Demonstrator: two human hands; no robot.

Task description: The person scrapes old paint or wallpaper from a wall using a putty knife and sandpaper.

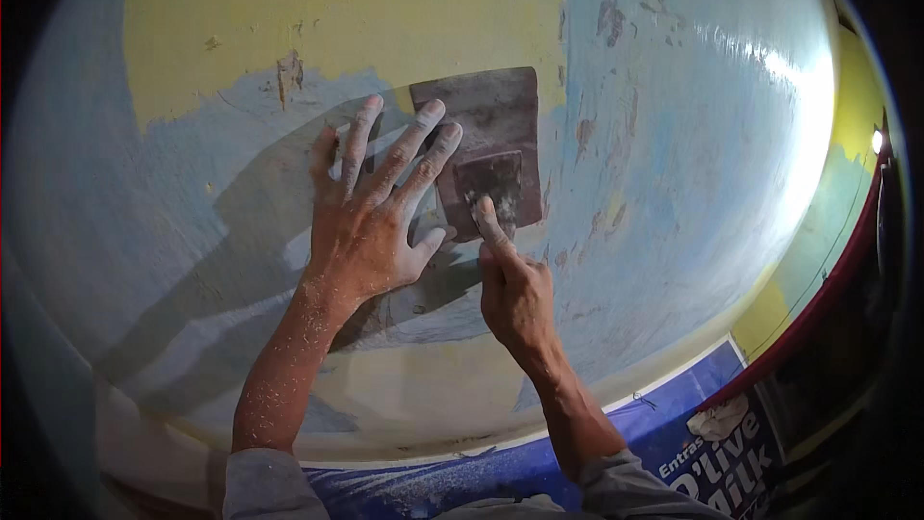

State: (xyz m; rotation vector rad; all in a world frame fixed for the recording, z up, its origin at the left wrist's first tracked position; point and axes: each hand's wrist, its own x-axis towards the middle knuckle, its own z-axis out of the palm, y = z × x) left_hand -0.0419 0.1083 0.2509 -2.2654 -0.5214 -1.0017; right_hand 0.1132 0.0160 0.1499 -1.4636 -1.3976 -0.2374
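Note:
A flat metal putty blade [491,120] lies against a wall coated in pale blue putty [693,164]. My right hand [510,284] grips its dark handle [489,188], index finger stretched up along it. My left hand [371,207] is spread flat, fingers apart, with the fingertips pressing on the blade's left edge. Both hands and forearms are dusted with white powder.
Yellow paint [337,10] shows on the wall above and to the left of the blue patch. A blue printed sheet [674,424] covers the floor below. A red strip [818,299] runs along the right corner, with a crumpled pale wad [717,417] near it.

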